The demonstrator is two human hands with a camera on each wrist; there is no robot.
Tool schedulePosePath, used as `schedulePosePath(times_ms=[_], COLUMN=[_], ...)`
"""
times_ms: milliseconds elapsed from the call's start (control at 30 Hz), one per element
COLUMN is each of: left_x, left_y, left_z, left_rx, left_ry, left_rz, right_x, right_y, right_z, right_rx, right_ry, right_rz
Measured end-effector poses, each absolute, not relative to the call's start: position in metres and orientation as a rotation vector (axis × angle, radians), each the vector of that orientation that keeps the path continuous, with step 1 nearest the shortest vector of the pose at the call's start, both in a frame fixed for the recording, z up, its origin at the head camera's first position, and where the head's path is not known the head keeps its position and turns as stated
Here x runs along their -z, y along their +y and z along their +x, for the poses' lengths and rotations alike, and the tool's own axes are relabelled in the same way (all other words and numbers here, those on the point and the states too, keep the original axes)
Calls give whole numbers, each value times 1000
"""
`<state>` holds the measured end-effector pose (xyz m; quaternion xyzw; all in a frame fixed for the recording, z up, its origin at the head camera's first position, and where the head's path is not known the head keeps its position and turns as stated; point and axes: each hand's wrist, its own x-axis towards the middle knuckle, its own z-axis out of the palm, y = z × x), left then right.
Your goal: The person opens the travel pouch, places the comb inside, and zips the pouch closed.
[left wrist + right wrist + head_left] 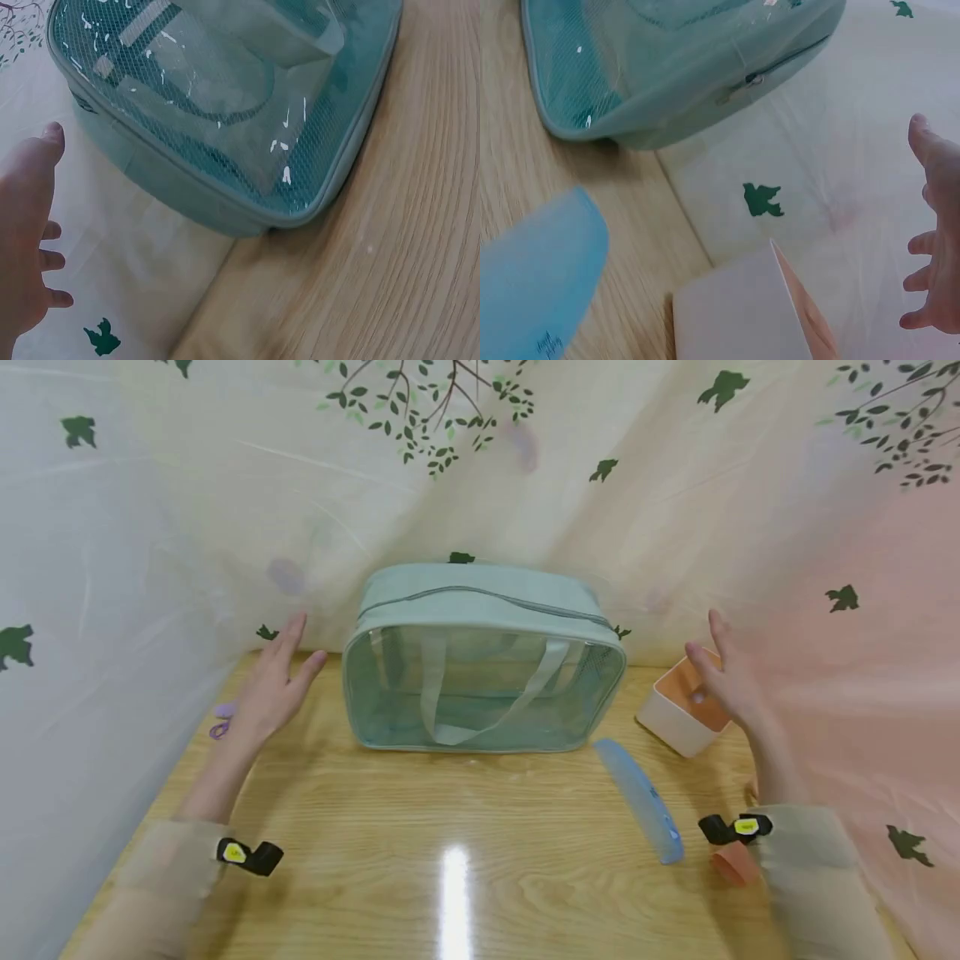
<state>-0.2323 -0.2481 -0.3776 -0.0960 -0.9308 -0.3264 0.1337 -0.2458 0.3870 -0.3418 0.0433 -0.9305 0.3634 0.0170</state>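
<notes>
A pale green toiletry bag (480,685) with a clear front, a zip along its top and a strap handle stands upright at the back of the table. To its left, my left hand (276,687) is held apart from it, fingers extended and thumb out, holding nothing. My right hand (731,681) hovers over a white box (678,727) with an orange inside, its fingers extended and holding nothing. The wrist views show the left hand (26,232) and right hand (939,232) clear of the bag's sides. A zip pull (754,78) shows at the bag's right end.
A blue translucent long case (641,802) lies right of centre. Beside the right wrist is an orange cup-like piece (735,863). Small purple items (220,728) lie at the left edge, partly behind the left hand. A patterned curtain (480,510) hangs behind the table.
</notes>
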Motion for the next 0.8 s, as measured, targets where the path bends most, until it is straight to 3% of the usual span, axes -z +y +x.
schedulePosePath(times_ms=[300,533,800], left_x=[385,398,411], left_y=[-230,-218,-203], left_z=[-228,-226,-221], left_rx=[1232,1378,1399], left_ry=[-2475,-2334,-2290], left_rz=[-294,-307,-320], right_x=[348,367,381], right_y=[367,334,312], right_z=[-242,-253,-251], right_rx=[-1238,-1726,-2044], right_ry=[-2651,-2178,-1974], right_rz=[1,-104,62])
